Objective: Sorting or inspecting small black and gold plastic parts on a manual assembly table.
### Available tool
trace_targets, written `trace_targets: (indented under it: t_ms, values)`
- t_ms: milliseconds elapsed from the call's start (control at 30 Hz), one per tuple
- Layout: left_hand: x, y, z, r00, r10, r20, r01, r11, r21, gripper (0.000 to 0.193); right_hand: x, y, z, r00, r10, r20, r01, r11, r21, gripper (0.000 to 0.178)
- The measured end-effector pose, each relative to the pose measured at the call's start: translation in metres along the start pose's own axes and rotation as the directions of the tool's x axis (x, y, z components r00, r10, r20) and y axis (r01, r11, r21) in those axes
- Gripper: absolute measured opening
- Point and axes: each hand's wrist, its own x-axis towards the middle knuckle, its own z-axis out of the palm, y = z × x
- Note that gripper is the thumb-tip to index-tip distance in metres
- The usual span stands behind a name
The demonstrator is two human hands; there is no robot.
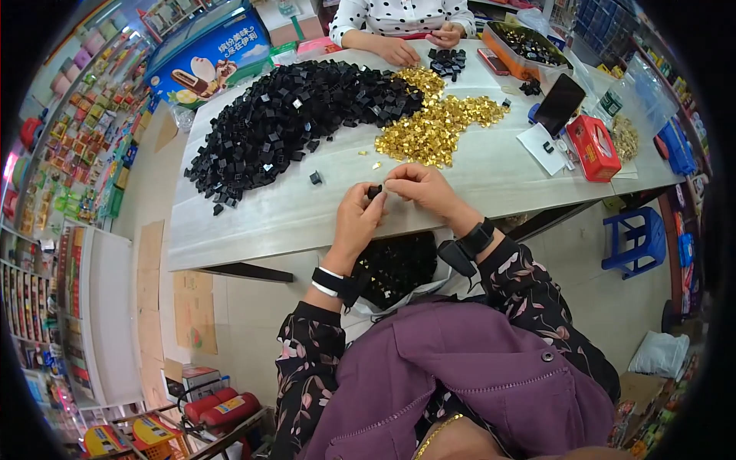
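Close to the table's front edge, my left hand (357, 218) is closed round a small black square piece (374, 192). My right hand (423, 188) meets it there, thumb and fingertips pinched; whatever is between them is too small to make out. Beyond my hands lies a heap of small shiny gold pieces (429, 138). A large pile of black square pieces (261, 123) spreads to its left. One loose black piece (315, 178) rests apart from the pile. A white bag (441, 285) below the table edge holds many black pieces with gold bits.
Across the table a person's hands (400, 52) are near a small group of black pieces (447, 64). At right are an orange-rimmed tub (491, 47), a dark phone (560, 105) and a red tin (593, 149). A blue stool (635, 241) stands on the floor.
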Motion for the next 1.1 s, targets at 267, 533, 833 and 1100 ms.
trace_targets:
  t_ms: [267,533,833,1100]
  values:
    - [-0.008,0.006,-0.001,0.997,0.082,0.011,-0.082,0.996,0.028,0.020,0.004,0.003,0.008,0.997,0.073,0.008,-0.073,0.997,-0.018,0.016]
    - [-0.008,-0.002,-0.002,0.999,0.044,-0.026,-0.046,0.997,-0.062,0.023,0.001,0.002,0.008,0.995,0.098,-0.033,-0.098,0.995,-0.004,0.017]
    - [-0.013,-0.003,0.001,0.994,0.110,-0.016,-0.109,0.993,0.039,0.023,0.000,0.004,0.000,0.978,0.186,0.096,-0.180,0.981,-0.069,0.020]
    - [-0.002,-0.007,-0.004,0.971,0.239,-0.005,-0.232,0.948,0.220,0.022,0.015,-0.007,-0.006,0.990,0.059,0.125,0.011,0.868,-0.496,0.023]
